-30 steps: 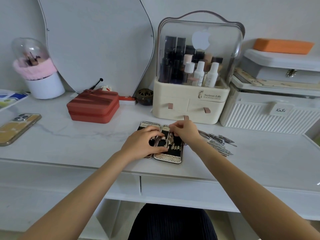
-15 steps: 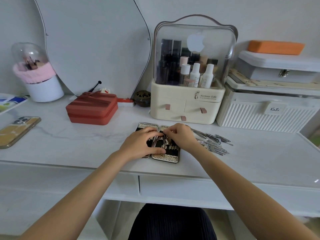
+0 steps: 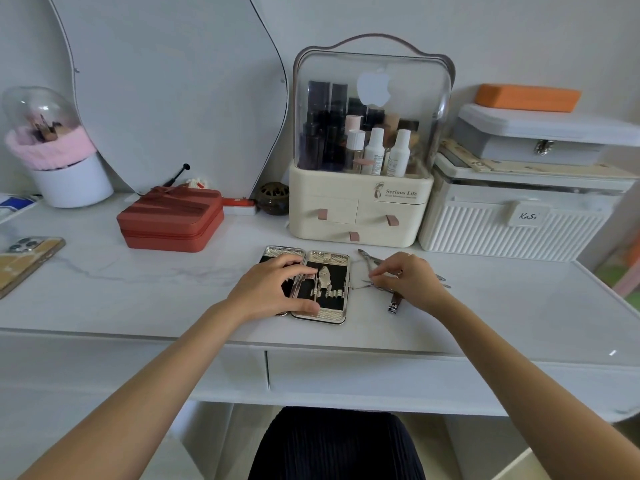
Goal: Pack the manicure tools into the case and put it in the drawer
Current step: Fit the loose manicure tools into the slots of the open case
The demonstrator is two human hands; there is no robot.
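Your manicure case is lying open flat on the white counter, just in front of the cream cosmetics organizer. Its right half is showing a black lining with one metal tool already sitting in the elastic loops. Your left hand is resting over the left half of the case, fingers spread and lightly curved, with the fingertips reaching across the hinge and the thumb lying along the near edge of the right half; that grip is pressing the case down, not curling round it.

Your right hand is hovering just to the right of the case over the loose manicure tools scattered on the counter. The fingers are bent downward and the forefinger and thumb are coming together on a thin metal tool whose tip is pointing toward the case edge; the grip looks like a pinch on it, though the contact is small and hard to make out. A nail clipper is lying just under your wrist, nearer to you.

A red zippered box is sitting well to the left of the case, a phone is lying at the far left edge, and a white ribbed storage box is standing to the right of the organizer. The drawer front below the counter is sitting closed.
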